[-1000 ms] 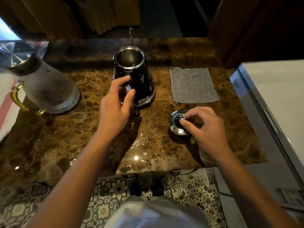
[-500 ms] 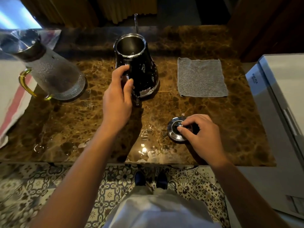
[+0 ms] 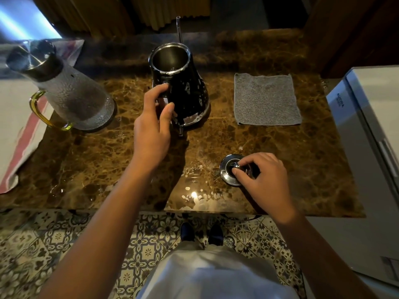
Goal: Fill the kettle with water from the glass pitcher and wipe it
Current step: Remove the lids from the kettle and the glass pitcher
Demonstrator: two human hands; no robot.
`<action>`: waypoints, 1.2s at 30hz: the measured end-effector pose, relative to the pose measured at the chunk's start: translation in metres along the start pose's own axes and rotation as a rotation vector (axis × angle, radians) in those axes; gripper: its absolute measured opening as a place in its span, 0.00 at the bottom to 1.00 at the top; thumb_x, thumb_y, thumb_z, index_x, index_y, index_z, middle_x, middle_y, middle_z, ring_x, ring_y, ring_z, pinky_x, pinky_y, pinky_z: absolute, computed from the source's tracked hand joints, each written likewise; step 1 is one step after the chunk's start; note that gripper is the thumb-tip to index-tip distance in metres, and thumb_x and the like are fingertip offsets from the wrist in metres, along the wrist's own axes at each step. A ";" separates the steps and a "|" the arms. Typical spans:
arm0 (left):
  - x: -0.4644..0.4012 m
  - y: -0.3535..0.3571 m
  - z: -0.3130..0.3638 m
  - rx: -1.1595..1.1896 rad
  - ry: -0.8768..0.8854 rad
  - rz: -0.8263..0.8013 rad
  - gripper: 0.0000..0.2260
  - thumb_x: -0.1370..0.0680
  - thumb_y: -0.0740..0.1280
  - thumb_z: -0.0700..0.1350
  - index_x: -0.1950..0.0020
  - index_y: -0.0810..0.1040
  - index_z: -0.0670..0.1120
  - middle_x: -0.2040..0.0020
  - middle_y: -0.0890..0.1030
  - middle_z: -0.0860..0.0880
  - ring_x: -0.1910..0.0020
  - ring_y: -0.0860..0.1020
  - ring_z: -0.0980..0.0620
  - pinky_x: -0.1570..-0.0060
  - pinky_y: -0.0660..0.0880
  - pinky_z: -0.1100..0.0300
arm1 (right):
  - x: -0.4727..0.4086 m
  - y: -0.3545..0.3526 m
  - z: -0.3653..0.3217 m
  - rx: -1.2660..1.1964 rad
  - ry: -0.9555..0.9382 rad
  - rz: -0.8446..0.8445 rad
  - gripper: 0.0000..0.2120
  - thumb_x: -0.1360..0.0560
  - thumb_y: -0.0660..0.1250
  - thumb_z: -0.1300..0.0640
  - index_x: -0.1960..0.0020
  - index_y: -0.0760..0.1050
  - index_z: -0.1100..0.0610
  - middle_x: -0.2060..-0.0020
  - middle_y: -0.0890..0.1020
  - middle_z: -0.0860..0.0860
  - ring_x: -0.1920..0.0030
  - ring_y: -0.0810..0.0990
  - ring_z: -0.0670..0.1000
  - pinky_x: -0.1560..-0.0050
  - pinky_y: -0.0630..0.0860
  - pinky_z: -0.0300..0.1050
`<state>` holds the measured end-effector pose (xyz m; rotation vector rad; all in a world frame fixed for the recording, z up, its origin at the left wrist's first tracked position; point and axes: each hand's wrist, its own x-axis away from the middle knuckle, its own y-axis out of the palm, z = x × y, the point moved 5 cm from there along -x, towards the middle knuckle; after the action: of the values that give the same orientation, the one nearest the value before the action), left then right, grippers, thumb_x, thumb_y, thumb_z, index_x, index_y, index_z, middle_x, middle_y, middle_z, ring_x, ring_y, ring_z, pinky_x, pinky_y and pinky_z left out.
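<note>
Brown marble with gold veining makes up the surface (image 3: 291, 160), glossy and dotted with wet patches near its front edge, above a patterned tile floor. At the middle back stands the kettle (image 3: 190, 91), upright, black and shiny with pale speckles, flaring from a narrow steel-rimmed mouth to a wide base. Its mouth is uncovered and the steel inside looks dark; whether water is in it cannot be told. Its thin spout rises at the far side, and its handle faces the person. The left hand (image 3: 152, 128) curls around that handle, the grip of thumb and fingers closed on it. Well to the left sits the glass pitcher (image 3: 71, 98), textured and cloudy, leaning in the wide view, with a dark metal-topped neck and a yellow handle pointing left; its contents cannot be made out. Right of the kettle a grey cloth (image 3: 266, 99) lies flat. Near the front, the right hand (image 3: 266, 182) pinches the knob of the round chrome lid (image 3: 228, 169), which rests on the marble.
</note>
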<state>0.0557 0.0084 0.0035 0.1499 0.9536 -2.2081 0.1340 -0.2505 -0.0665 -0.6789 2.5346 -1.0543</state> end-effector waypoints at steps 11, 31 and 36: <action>0.027 -0.081 0.008 -0.381 0.112 0.262 0.15 0.18 0.69 0.51 0.34 0.80 0.47 0.30 0.72 0.40 0.30 0.70 0.42 0.32 0.70 0.49 | -0.038 -0.049 -0.085 -0.168 -0.296 0.128 0.07 0.22 0.72 0.56 0.44 0.83 0.56 0.43 0.81 0.47 0.40 0.79 0.46 0.38 0.76 0.44; -0.011 -0.242 -0.159 -0.678 -0.168 0.430 0.31 0.19 0.64 0.62 0.22 0.67 0.47 0.20 0.62 0.38 0.20 0.57 0.35 0.23 0.56 0.39 | -0.167 0.091 -0.308 0.223 -0.625 -0.051 0.32 0.20 0.67 0.39 0.20 0.64 0.47 0.16 0.57 0.51 0.17 0.55 0.56 0.22 0.59 0.58; -0.027 -0.230 -0.188 -0.652 -0.197 0.269 0.32 0.20 0.60 0.65 0.21 0.65 0.49 0.19 0.58 0.39 0.19 0.53 0.37 0.23 0.56 0.37 | -0.190 0.137 -0.345 0.295 -0.593 -0.037 0.32 0.20 0.64 0.36 0.20 0.64 0.46 0.16 0.57 0.51 0.16 0.53 0.58 0.22 0.57 0.65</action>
<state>-0.1056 0.2586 0.0139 -0.2264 1.3922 -1.5466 0.0958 0.1344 0.0880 -0.8093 1.8285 -1.0216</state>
